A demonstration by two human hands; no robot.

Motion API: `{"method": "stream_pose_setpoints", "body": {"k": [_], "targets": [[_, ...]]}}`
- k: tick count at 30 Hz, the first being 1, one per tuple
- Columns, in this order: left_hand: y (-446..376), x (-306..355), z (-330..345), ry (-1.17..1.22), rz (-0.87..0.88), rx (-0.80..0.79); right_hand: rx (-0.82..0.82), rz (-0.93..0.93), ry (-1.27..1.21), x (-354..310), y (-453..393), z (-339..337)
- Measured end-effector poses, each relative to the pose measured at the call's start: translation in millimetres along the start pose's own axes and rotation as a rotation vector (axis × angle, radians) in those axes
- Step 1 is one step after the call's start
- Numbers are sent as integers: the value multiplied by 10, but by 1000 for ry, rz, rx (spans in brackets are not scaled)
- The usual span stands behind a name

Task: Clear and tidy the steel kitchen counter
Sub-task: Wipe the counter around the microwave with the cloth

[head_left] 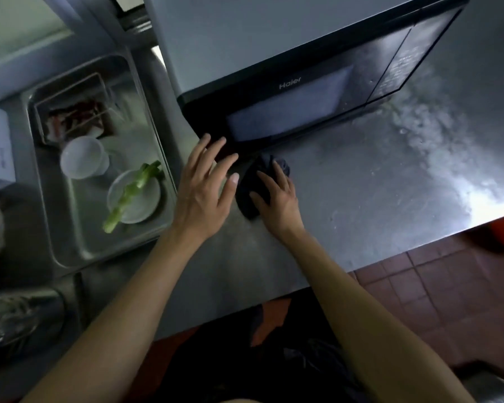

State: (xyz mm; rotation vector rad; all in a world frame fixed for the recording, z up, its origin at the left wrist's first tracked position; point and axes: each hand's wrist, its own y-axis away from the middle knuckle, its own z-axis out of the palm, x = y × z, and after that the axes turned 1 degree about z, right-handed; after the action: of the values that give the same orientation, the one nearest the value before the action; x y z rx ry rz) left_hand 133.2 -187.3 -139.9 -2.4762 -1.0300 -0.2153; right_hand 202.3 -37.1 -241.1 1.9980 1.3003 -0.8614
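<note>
On the left, the sink point(146, 117) holds a cup point(83, 158) and a plate point(134, 196) with a green stalk point(128, 193) on it. The left hand point(204, 184) floats with fingers spread and holds nothing, just left of the dark cloth point(253, 181). The right hand point(277, 196) presses that cloth flat on the steel counter point(361, 184), just in front of the microwave point(288, 82), so the right hand is the nearer one for wiping.

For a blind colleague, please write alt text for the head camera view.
A person's right hand presses a dark cloth on a steel counter before a black microwave; the left hand hovers open beside it. A sink at left holds dishes.
</note>
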Motion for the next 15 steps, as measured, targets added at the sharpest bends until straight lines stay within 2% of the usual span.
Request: {"method": "stream_pose_setpoints", "body": {"k": [2,4,7,10,12,15], "targets": [[136,23,180,-6,-75,-47,-61,-62,66,99,33,-67],[254,60,352,-8,-151,-92,-120,-106,25,157,47,-182],[393,136,596,33,-270,-212,-136,-57,-136,247,44,-363],[514,227,808,80,-383,-289,-179,-62,-101,333,1,-464],[568,273,903,142,-478,-280,-221,-68,-89,351,-61,-511],[546,303,955,216,-562,-177,-215,-54,-156,315,-187,-619]]}}
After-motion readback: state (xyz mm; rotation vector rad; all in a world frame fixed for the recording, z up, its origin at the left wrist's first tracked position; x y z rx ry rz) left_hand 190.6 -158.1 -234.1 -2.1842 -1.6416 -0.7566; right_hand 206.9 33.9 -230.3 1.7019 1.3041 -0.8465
